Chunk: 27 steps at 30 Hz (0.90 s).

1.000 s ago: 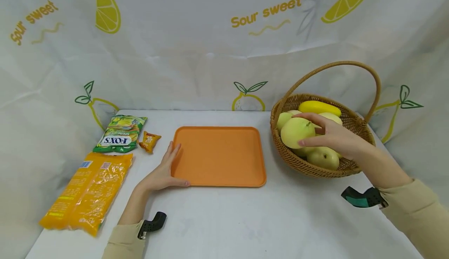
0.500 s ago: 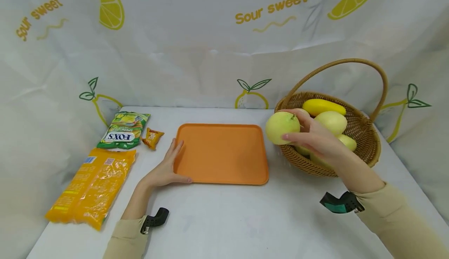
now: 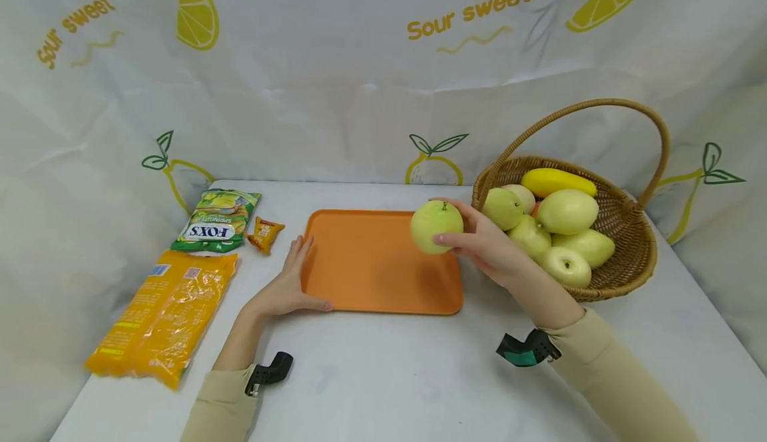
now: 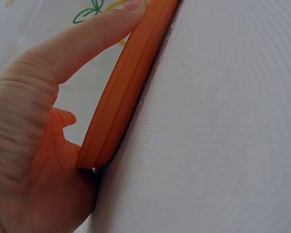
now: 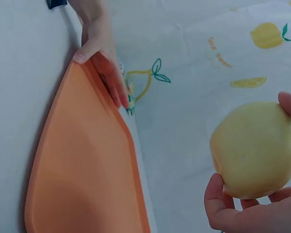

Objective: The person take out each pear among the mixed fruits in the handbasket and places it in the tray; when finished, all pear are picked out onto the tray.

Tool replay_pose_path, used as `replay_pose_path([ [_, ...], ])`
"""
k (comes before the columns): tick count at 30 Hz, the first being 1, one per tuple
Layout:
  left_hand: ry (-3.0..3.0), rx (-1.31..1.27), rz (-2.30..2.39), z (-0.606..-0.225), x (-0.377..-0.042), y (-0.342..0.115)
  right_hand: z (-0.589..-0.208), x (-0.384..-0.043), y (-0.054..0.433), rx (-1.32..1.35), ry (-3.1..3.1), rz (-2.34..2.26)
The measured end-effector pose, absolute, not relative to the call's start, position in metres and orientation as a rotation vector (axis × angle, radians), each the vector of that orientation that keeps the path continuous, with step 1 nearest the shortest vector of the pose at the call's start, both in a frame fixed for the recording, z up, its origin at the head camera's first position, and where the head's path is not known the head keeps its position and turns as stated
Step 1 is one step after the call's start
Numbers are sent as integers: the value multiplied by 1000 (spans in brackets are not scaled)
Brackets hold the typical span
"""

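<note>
My right hand [image 3: 488,249] holds a round yellow-green apple [image 3: 433,229] with a short stem, thumb on one side and fingers on the other. In the head view the apple overlaps the right part of an orange rectangular tray [image 3: 365,269]; the right wrist view has it held up, away from the tray's surface. At the tray's near left corner rests my left hand [image 3: 283,293], fingers extended along the left rim and thumb along the front rim. The left wrist view shows the thumb [image 4: 97,41] lying on the rim, the corner against the palm.
A wicker basket [image 3: 635,272] with a tall handle stands right, holding several pale green fruits [image 3: 568,212] and a long yellow one [image 3: 557,181]. On the left lie a green FOX'S bag [image 3: 217,221], a small orange packet [image 3: 264,234] and a large orange-yellow bag [image 3: 164,319]. A printed curtain [image 3: 323,122] hangs behind.
My right hand has lifted the apple from the basket and carried it left over the tray. The left hand stays at the tray's corner. The head view has shifted slightly.
</note>
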<state>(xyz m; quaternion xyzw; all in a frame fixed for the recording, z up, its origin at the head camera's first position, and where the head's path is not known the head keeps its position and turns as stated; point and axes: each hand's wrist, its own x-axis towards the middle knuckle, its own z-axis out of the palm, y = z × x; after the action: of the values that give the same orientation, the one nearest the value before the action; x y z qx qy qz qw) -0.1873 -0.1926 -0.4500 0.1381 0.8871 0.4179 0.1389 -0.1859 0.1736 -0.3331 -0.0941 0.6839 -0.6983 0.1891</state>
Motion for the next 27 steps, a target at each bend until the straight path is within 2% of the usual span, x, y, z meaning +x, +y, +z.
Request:
replay_pose_path([
  [16,2557,389,1220,-449,-186,-193,-384,-213,115,21,1938,-1957],
  [27,2563,386,1210,-449,-186,-191,-402,-229,85,42,2045,-1910],
])
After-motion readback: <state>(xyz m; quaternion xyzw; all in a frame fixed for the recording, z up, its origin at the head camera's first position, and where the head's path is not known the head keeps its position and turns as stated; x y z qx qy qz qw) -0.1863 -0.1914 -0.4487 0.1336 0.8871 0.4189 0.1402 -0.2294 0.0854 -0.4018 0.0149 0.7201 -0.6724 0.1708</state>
